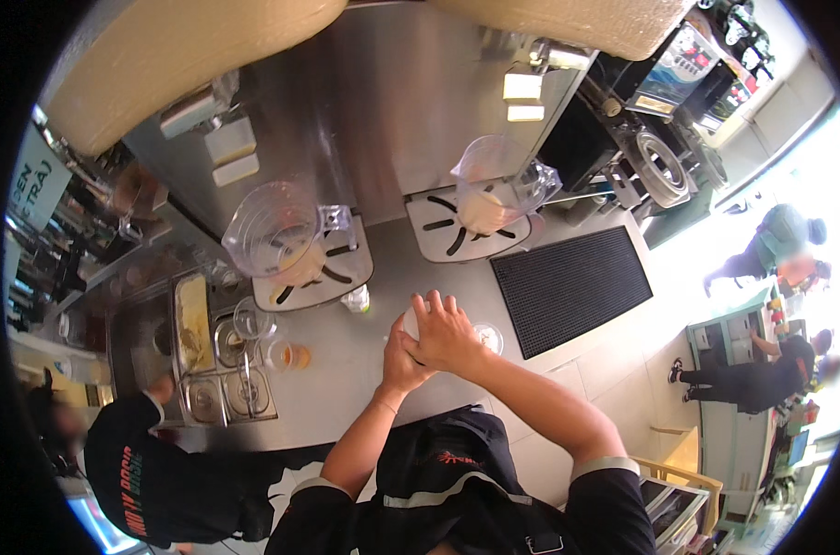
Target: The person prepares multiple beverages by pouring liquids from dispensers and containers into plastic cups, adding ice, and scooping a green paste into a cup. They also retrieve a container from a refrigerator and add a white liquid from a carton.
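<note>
Over the steel counter (343, 347), my left hand (400, 368) is wrapped around a pale, rounded object (411, 320), which looks like a cup. My right hand (446, 340) lies across it from above, fingers stretched forward. Most of the object is hidden between the two hands. Just right of my right hand stands a clear cup (489, 337) with whitish contents, partly covered by the wrist. To the left, a clear cup with orange contents (289, 355) sits near an empty-looking clear cup (255, 319).
Two clear blender jugs (274, 232) (492, 173) with pale contents stand on slotted trays (343, 267) (433, 232). A black rubber mat (572, 288) lies right. Steel food pans (205, 399) are set in at left, beside a co-worker in black (177, 479). Other people are farther right.
</note>
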